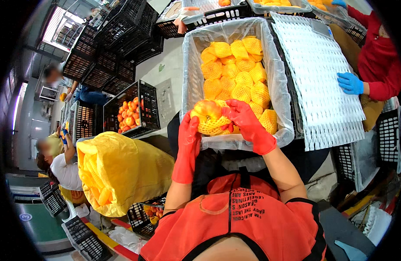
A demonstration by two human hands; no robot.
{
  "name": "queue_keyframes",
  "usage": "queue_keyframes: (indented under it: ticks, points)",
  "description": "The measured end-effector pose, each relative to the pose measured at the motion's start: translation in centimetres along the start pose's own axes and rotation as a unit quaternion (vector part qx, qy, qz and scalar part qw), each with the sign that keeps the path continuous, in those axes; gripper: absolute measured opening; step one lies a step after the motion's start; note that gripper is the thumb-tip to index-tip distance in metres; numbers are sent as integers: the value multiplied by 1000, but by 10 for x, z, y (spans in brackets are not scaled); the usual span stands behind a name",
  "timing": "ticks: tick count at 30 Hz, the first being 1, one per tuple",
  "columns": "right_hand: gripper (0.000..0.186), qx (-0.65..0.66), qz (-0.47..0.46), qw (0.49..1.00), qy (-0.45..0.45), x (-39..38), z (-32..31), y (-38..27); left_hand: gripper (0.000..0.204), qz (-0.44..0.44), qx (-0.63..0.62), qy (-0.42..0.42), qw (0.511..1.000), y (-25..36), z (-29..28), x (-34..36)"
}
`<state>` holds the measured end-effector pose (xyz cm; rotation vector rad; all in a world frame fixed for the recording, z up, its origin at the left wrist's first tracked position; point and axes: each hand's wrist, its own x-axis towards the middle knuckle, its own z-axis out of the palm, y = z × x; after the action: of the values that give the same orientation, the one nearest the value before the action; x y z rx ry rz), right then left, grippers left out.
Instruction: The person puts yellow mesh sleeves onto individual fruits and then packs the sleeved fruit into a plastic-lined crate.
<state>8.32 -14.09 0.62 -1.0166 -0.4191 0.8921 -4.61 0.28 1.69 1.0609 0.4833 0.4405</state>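
Both my hands wear red rubber gloves and meet over the near edge of a crate lined with clear plastic (191, 61). Between them is a round orange-red fruit (208, 108), its upper side bare and its lower part in a yellow foam net (212, 127). My left hand (188, 135) is closed around the fruit's left side. On the other side, the fingers of my right hand (248, 123) pinch the net's edge against the fruit. Several fruits in yellow foam nets (242, 77) lie in rows inside the crate, beyond my hands.
A large yellow bag of foam nets (122, 169) stands at my left. Past it are a black crate of unwrapped fruit (130, 115) and stacked black crates (126, 26). At right, a co-worker's blue-gloved hand (351, 83) rests on a white foam mesh sheet (316, 87).
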Motion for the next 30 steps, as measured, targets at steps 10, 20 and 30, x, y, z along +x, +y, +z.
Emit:
queue_keyframes:
  ticks: [10,20,30]
  points:
    - [48,-17,73,997,-28,1,-2,1,55,-52,-185,-13,981,-16,-9,0]
    - [79,-45,-40,996,-69,5,2,37,62,-111,-182,15,977,1,0,-1]
    - [41,-32,67,997,33,3,-7,2,49,17,-73,54,996,-14,0,1]
